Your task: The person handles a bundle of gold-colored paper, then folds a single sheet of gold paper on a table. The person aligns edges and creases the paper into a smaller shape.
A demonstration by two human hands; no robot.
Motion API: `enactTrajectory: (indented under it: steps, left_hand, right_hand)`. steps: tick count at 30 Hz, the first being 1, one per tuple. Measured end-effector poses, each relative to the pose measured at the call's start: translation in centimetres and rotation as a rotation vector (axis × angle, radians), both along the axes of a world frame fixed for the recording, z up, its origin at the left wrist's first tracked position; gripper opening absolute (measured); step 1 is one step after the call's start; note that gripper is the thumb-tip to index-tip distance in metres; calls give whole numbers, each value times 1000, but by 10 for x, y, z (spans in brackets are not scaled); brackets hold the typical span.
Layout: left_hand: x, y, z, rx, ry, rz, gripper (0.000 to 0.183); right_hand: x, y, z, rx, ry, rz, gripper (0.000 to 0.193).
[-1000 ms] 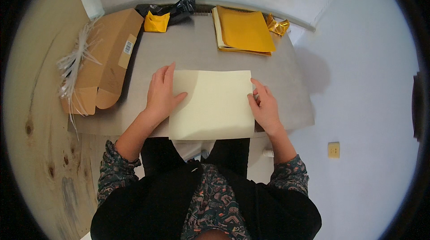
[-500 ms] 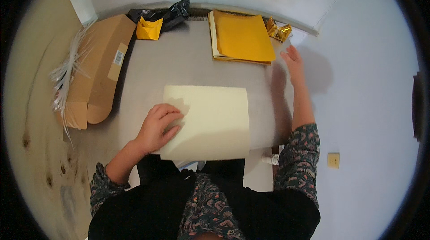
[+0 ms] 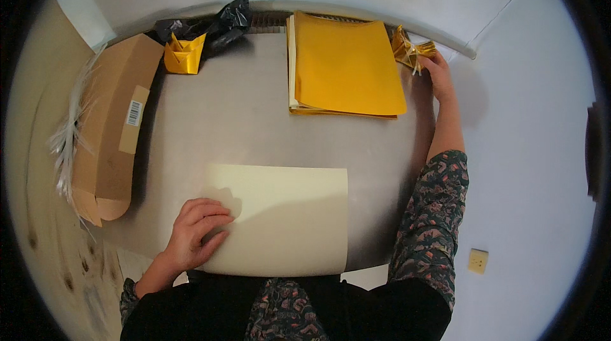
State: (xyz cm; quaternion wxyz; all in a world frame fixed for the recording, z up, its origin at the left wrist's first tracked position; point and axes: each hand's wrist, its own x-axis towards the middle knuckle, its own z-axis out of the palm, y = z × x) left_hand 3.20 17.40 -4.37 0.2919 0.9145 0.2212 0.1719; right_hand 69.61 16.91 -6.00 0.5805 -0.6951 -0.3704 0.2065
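Note:
A cream sheet of paper or thin card (image 3: 286, 220) lies flat at the table's near edge. My left hand (image 3: 198, 229) rests on its left side, fingers loosely bent and thumb apart, holding nothing. At the far right, my right hand (image 3: 439, 77) reaches to a shiny gold folded piece (image 3: 407, 48) with thin white strips hanging from it. Its fingers are closed at the right end of that piece; the fingertips are partly hidden. Left of it lies a stack of gold sheets (image 3: 347, 64), with cream edges showing along its left side.
A brown cardboard box (image 3: 118, 118) leans along the left edge, white plastic strands (image 3: 67, 137) hanging beside it. At the back left are a gold folded paper shape (image 3: 184, 54) and crumpled black plastic (image 3: 229, 22). A wall with a socket (image 3: 478, 261) stands right of the metal-looking table (image 3: 235, 124).
My right hand has moved onto the gold folded piece with white strips. The view has shifted, so the table's contents appear lower and larger. My left hand stays on the cream sheet.

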Motion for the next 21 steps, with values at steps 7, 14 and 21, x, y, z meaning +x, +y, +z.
enactTrajectory:
  steps: [7,14,21]
  left_hand:
    - [2,0,2,-11,53,27,36]
    - [3,-2,5,-16,44,43,34]
    - [1,-2,0,-17,20,50,34]
  right_hand:
    - [-6,-11,19,189,453,-87,44]
    - [-19,1,36,353,778,148,53]
    - [-34,6,46,306,789,182,60]
